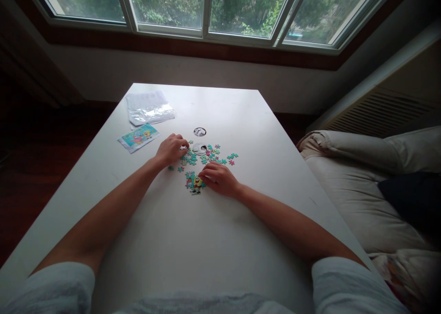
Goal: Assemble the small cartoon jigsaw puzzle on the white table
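Note:
A small joined section of jigsaw puzzle (pixel 195 183), with a yellow cartoon figure on it, lies on the white table. My right hand (pixel 220 179) rests at its right edge, fingers curled and fingertips touching it; whatever they pinch is hidden. Beyond it spreads a pile of loose teal and pink puzzle pieces (pixel 190 158). At the pile's left side is my left hand (pixel 171 149), its thumb and fingers drawn together low over the pieces. What sits between those fingertips is too small to make out.
Two round metallic-looking items, one far (pixel 200 132) and one nearer (pixel 200 149), lie by the pile. A picture card (pixel 138 137) and a clear plastic packet with papers (pixel 149 107) lie at the table's (pixel 213 245) left. A beige sofa (pixel 358 199) stands right; windows are ahead.

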Tool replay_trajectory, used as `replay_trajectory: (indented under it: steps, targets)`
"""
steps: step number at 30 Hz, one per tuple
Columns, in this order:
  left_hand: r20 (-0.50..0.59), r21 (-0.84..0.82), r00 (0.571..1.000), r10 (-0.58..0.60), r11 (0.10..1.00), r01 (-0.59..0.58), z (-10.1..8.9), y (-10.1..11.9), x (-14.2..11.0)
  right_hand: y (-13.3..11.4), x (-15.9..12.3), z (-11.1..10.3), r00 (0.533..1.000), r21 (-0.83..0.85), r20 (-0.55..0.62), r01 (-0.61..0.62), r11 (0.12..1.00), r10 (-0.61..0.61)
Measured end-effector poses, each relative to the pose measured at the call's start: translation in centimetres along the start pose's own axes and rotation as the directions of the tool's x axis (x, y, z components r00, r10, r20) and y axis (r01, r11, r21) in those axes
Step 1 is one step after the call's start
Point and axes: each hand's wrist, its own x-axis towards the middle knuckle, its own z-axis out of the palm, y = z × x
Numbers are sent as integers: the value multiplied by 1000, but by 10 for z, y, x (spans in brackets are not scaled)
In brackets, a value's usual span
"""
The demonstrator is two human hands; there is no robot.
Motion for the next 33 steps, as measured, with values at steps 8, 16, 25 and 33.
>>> replay_trajectory:
  steps: [8, 16, 25, 33]
  targets:
    - [-43, 55, 997, -69, 996, 72, 5, 8, -7, 4, 0, 4, 995, 68, -89, -33, 997, 39]
    - [-41, 161, 999, -23, 986, 29, 1, 13, -17, 3, 1, 3, 988, 93, -135, -62, 994, 74]
    - [79, 121, 995, -68, 991, 58, -8, 14, -20, 5, -2, 2, 989, 98, -120, -71, 993, 83]
    - [38, 185, 994, -98, 979, 90, -6, 21, -21, 6, -1, 3, 989, 94, -122, -67, 993, 78]
